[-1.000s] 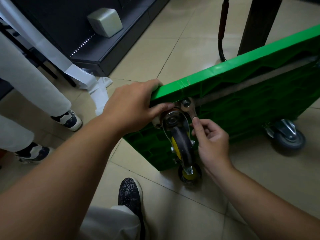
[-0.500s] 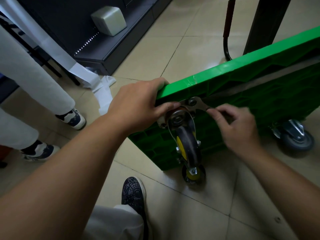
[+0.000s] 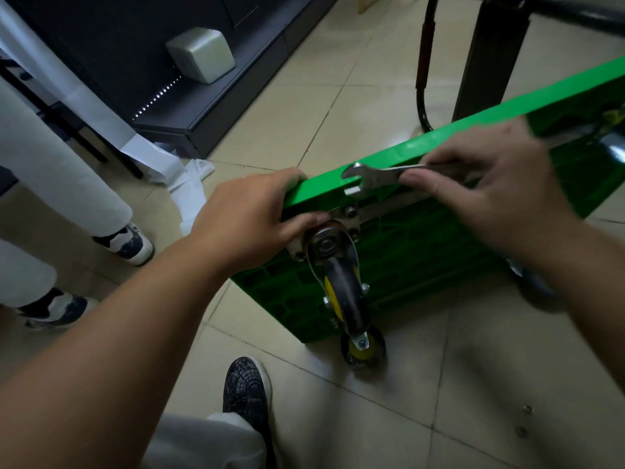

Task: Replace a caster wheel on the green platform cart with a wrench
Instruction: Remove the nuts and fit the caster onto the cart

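Two hands busy here. Your left hand [image 3: 250,218] grips the near corner of the green platform cart [image 3: 422,252], which stands tipped on its edge with the underside facing you. Your fingers curl over the top edge and your thumb sits right by the caster wheel [image 3: 341,289] mount. The caster hangs just under that hand.

Your right hand [image 3: 490,198] is a bit blurry, but it's pinching the wrench [image 3: 382,176] by the handle between thumb and fingers. The wrench lies roughly level along the cart's top edge, with its open end pointing toward your left hand. It sits just above the bolt [image 3: 350,211], apart from it.

Your shoe [image 3: 247,390] is on the tiles below, and someone else's sneaker [image 3: 132,243] is off to the left.
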